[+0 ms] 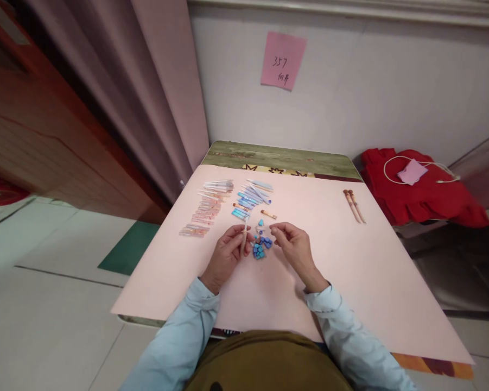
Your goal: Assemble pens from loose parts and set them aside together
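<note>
Now, left hand (226, 254) pinching a slim pale stick (245, 239); right hand (295, 245) near small blue pieces (258, 251), its grip unclear.

This looks like a room in a home, though a small workroom cannot be ruled out. A mauve curtain (163, 65) hangs at upper left beside reddish-brown wooden furniture or a door (52, 125), above a pale tiled floor (57, 304). A table (329, 160) stands against a plain white wall (370, 81), where a handwritten pink note (284, 60) suggests organised work. Red cloth (427, 201) lies at right.
</note>
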`<state>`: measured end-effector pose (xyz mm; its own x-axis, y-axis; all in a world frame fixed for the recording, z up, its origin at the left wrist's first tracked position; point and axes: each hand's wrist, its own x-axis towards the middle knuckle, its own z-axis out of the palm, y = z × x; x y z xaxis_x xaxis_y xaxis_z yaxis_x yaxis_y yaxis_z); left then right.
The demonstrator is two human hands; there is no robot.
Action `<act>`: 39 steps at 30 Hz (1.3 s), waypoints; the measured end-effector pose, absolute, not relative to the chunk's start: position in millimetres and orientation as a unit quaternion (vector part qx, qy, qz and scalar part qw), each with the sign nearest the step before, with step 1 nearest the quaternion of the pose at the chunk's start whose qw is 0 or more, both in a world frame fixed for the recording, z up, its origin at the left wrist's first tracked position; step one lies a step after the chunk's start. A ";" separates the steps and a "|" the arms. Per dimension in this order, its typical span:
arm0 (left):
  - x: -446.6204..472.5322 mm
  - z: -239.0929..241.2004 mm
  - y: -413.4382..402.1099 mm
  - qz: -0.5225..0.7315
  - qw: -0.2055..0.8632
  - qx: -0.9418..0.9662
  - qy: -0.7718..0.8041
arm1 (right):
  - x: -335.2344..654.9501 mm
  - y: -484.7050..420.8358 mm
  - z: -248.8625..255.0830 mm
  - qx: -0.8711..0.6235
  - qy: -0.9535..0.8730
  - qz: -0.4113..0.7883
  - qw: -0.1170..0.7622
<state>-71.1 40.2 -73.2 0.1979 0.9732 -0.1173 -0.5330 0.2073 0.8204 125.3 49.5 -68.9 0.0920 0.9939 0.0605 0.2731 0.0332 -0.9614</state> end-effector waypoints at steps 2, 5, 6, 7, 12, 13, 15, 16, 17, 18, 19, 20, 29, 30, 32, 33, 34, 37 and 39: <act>-71.4 -73.9 39.9 0.538 0.678 0.335 0.373 | 127.5 55.3 -69.1 -0.590 -0.561 0.372 0.446; -74.7 -75.7 41.9 0.525 0.611 0.360 0.470 | 136.9 70.7 -73.0 -0.649 -0.587 0.273 0.400; -76.3 -76.2 43.3 0.514 0.577 0.381 0.508 | 140.1 76.8 -75.0 -0.668 -0.595 0.238 0.379; -78.0 -76.5 44.9 0.498 0.537 0.410 0.544 | 142.5 82.9 -77.2 -0.683 -0.599 0.211 0.360; -83.8 -71.4 56.0 0.361 0.277 0.602 0.656 | 138.0 104.3 -90.1 -0.702 -0.625 0.143 0.309; -84.1 -69.8 58.5 0.331 0.225 0.625 0.670 | 135.2 106.1 -92.4 -0.701 -0.632 0.131 0.302; -83.8 -67.7 62.9 0.273 0.151 0.652 0.691 | 130.6 107.4 -95.9 -0.698 -0.644 0.117 0.290; -83.4 -67.4 64.7 0.247 0.132 0.659 0.698 | 129.2 106.9 -96.8 -0.695 -0.648 0.116 0.290; -83.0 -67.8 66.2 0.224 0.120 0.663 0.704 | 128.6 105.7 -97.2 -0.691 -0.648 0.118 0.298; -82.5 -68.6 67.4 0.205 0.114 0.665 0.709 | 128.5 103.7 -97.0 -0.687 -0.643 0.124 0.316; -82.1 -69.7 68.2 0.190 0.109 0.667 0.712 | 128.7 101.0 -96.4 -0.680 -0.633 0.135 0.344; -81.8 -70.8 68.7 0.180 0.106 0.668 0.714 | 129.0 97.8 -95.4 -0.670 -0.619 0.159 0.378; -77.7 -60.4 62.6 0.266 0.097 0.659 0.697 | 119.4 69.1 -76.0 -0.470 -0.367 0.589 0.545; -74.5 -58.0 61.9 0.317 0.123 0.652 0.678 | 118.0 67.6 -73.7 -0.452 -0.333 0.623 0.546; -65.4 -54.9 61.5 0.415 0.241 0.622 0.619 | 115.4 65.2 -70.9 -0.421 -0.268 0.685 0.531; -59.9 -54.3 61.8 0.448 0.324 0.589 0.589 | 114.1 63.9 -70.3 -0.411 -0.243 0.708 0.520; -54.2 -54.3 62.3 0.469 0.408 0.545 0.562 | 112.8 62.4 -70.3 -0.406 -0.226 0.725 0.509; -39.0 -56.0 63.6 0.492 0.584 0.426 0.487 | 109.8 56.7 -71.2 -0.412 -0.217 0.744 0.479; -32.8 -57.2 62.7 0.502 0.633 0.370 0.459 | 109.3 52.2 -70.7 -0.416 -0.237 0.751 0.454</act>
<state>-32.8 62.7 -57.2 0.0738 0.9750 -0.2096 -0.2961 0.2221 0.9290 109.3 52.2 -70.7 -0.2409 0.8801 -0.4093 -0.4848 -0.4744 -0.7348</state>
